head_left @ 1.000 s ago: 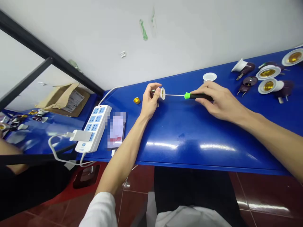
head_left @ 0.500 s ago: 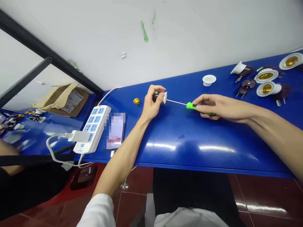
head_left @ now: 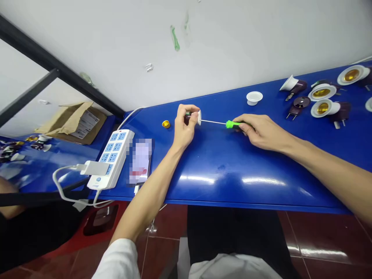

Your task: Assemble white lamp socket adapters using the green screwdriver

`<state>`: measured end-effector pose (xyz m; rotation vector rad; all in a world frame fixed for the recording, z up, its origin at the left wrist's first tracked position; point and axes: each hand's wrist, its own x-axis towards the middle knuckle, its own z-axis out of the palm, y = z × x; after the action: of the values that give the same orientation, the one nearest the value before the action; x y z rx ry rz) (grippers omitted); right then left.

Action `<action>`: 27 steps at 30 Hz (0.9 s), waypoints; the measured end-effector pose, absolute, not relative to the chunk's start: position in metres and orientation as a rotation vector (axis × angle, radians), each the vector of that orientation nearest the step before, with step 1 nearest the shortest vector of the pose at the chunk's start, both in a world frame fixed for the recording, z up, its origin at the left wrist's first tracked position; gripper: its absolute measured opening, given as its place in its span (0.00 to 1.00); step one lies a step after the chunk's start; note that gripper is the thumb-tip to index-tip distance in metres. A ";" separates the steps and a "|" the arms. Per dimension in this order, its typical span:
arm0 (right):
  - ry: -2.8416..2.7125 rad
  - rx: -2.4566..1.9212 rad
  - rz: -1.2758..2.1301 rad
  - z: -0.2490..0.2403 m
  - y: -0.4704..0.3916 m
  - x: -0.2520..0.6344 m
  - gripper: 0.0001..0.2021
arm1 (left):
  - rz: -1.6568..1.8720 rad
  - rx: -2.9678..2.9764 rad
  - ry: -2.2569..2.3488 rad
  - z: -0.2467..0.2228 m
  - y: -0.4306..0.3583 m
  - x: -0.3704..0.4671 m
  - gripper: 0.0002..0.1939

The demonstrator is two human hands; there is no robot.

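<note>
My left hand [head_left: 185, 126] is closed around a lamp socket [head_left: 199, 117] with a white flared rim and a dark brown body, its rim facing right. In my right hand [head_left: 258, 130] is a screwdriver [head_left: 231, 124] with a green and black handle. Its thin shaft runs leftward into the socket's mouth, where the tip is hidden. Left of my left hand, a small gold threaded shell [head_left: 166, 124] lies on the blue table [head_left: 221, 155]. A loose white flared ring [head_left: 254, 98] sits beyond my right hand.
Several brown plug-in sockets [head_left: 324, 108] with white rims stand at the right. On the left are a white power strip [head_left: 112, 159] with a charger, a phone [head_left: 141, 161] and a cardboard box [head_left: 74, 124] behind a black frame. Another person's arm [head_left: 8, 193] shows at far left.
My right fingers have shifted their grip on the screwdriver handle, and the wrist has turned. The screwdriver still reaches into the socket in my left hand. The whole view has moved slightly.
</note>
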<state>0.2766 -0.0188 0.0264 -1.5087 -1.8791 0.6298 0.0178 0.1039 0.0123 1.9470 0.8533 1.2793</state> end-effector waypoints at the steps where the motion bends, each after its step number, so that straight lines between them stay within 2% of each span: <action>1: -1.834 -1.529 0.771 0.030 -0.020 0.277 0.19 | 1.280 1.984 0.833 0.013 0.103 0.018 0.22; 6: -1.370 -1.526 1.673 0.045 -0.021 0.286 0.23 | 1.233 2.126 0.658 0.016 0.098 0.021 0.18; 9: -1.234 -1.483 1.845 0.050 -0.021 0.293 0.24 | 1.218 2.176 0.646 0.015 0.097 0.023 0.20; 11: -1.372 -1.526 1.730 0.051 -0.021 0.297 0.28 | 1.200 2.147 0.689 0.012 0.098 0.024 0.23; 14: -1.730 -1.524 1.266 0.048 -0.022 0.302 0.31 | 1.197 2.008 0.792 0.007 0.102 0.024 0.27; 18: -1.940 -1.372 0.584 0.034 -0.020 0.297 0.21 | 1.229 1.822 0.858 0.005 0.104 0.023 0.25; 20: -1.946 -1.377 0.361 0.026 -0.018 0.290 0.19 | 1.231 1.781 0.863 0.006 0.103 0.023 0.24; 23: -1.964 -1.457 0.280 0.019 -0.017 0.282 0.20 | 1.246 1.784 0.878 0.007 0.100 0.024 0.24; 27: -1.917 -1.587 0.549 0.023 -0.016 0.279 0.18 | 1.273 1.893 0.850 0.009 0.096 0.024 0.23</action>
<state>0.2794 -0.0162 0.0235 -1.5866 -1.9165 0.5489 0.0244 0.0963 0.0091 1.8927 0.8504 1.2733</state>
